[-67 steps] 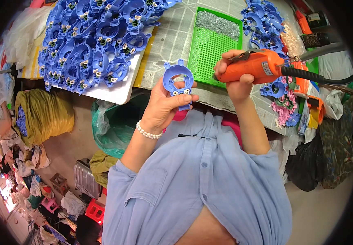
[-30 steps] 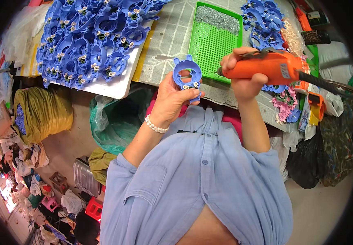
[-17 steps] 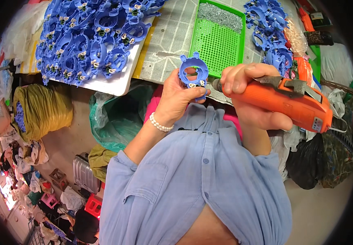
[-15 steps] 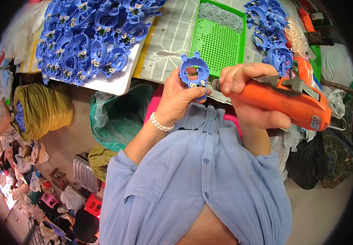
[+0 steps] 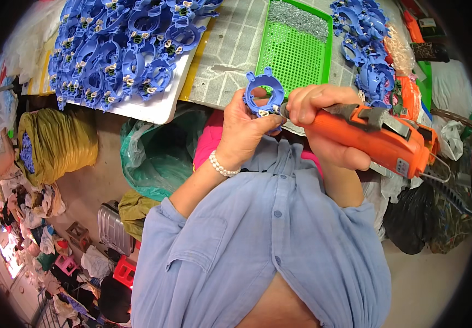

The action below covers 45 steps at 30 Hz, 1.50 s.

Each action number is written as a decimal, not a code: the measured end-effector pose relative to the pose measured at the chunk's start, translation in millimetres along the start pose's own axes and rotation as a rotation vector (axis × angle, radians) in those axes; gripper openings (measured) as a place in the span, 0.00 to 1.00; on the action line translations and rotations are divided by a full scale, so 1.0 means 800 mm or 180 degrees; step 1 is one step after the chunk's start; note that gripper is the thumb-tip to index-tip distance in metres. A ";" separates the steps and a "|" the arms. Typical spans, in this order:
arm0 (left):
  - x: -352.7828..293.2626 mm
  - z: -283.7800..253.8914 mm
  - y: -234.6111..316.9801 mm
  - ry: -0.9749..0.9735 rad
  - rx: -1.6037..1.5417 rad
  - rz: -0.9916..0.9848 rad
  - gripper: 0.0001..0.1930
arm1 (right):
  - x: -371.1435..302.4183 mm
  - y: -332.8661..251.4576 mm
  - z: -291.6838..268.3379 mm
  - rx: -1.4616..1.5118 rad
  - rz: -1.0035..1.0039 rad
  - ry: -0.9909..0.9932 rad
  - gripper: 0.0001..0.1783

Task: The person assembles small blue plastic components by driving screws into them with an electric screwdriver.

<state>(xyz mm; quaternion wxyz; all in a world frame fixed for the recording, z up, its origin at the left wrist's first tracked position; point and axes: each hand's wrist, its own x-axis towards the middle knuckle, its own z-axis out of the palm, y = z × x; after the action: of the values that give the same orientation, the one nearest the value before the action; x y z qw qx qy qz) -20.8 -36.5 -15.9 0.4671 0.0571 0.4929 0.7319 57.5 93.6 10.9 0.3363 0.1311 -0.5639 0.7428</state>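
Between the fingers and thumb of my left hand [image 5: 242, 127] is a blue plastic ring-shaped housing [image 5: 265, 87], held upright with its round opening toward me. Small white parts sit at its lower edge. My right hand [image 5: 323, 112] is closed around an orange electric screwdriver [image 5: 372, 136], which lies nearly level and points left. Its tip meets the right lower side of the housing, close to my left thumb; the exact contact spot is hidden by fingers. Behind both hands lies a green perforated tray [image 5: 296, 57] with a heap of small silvery screws [image 5: 299, 21] at its far end.
Many blue housings cover a white board [image 5: 162, 112] at the left of the table. More blue housings [image 5: 375, 76] lie right of the tray. Below the table edge stand an open green plastic bag [image 5: 154, 175] and a yellow sack [image 5: 61, 145]. A coiled cord [image 5: 452, 199] trails from the screwdriver.
Both hands have shifted slightly, and the screwdriver's rear end has swung a little down and toward me. Its tip now sits closer against the housing.
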 end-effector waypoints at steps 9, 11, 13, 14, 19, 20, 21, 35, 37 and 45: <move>0.004 -0.011 0.007 -0.0116 -0.0353 -0.0244 0.29 | 0.004 -0.013 -0.027 -0.0185 -0.0066 0.0400 0.55; 0.003 -0.013 0.015 -0.0161 -0.0403 -0.0308 0.28 | -0.003 -0.001 -0.037 -0.0338 0.0301 0.0821 0.53; 0.009 -0.015 0.015 -0.0063 -0.0406 -0.0380 0.26 | -0.009 0.013 -0.043 -0.0501 0.0539 0.0998 0.50; 0.011 -0.016 0.013 -0.0049 -0.0346 -0.0361 0.25 | -0.011 0.020 -0.043 -0.0513 0.0565 0.1059 0.49; 0.012 -0.017 0.007 -0.0038 -0.0190 -0.0353 0.23 | -0.017 0.044 -0.048 -0.0658 0.0658 0.1140 0.48; 0.012 -0.017 0.006 -0.0049 -0.0156 -0.0347 0.23 | -0.018 0.048 -0.049 -0.0683 0.0673 0.1171 0.48; 0.012 -0.017 0.005 -0.0059 -0.0122 -0.0342 0.23 | -0.018 0.050 -0.051 -0.0708 0.0688 0.1202 0.48; 0.010 -0.017 0.010 -0.0112 -0.0294 -0.0325 0.26 | -0.015 0.054 -0.048 -0.0413 0.0568 0.1220 0.43; 0.010 -0.017 0.009 -0.0153 -0.0252 -0.0316 0.27 | -0.014 0.052 -0.048 -0.0409 0.0565 0.1205 0.42; 0.004 -0.014 0.008 -0.0085 0.0158 -0.0230 0.28 | 0.004 0.013 -0.036 -0.0403 0.0332 0.0876 0.53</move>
<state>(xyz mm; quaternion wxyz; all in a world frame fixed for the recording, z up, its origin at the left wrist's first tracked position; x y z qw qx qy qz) -32.7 -42.0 -17.8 0.4982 0.0605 0.5063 0.7013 53.7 120.4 -4.5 0.3789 -0.0229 -0.5643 0.7332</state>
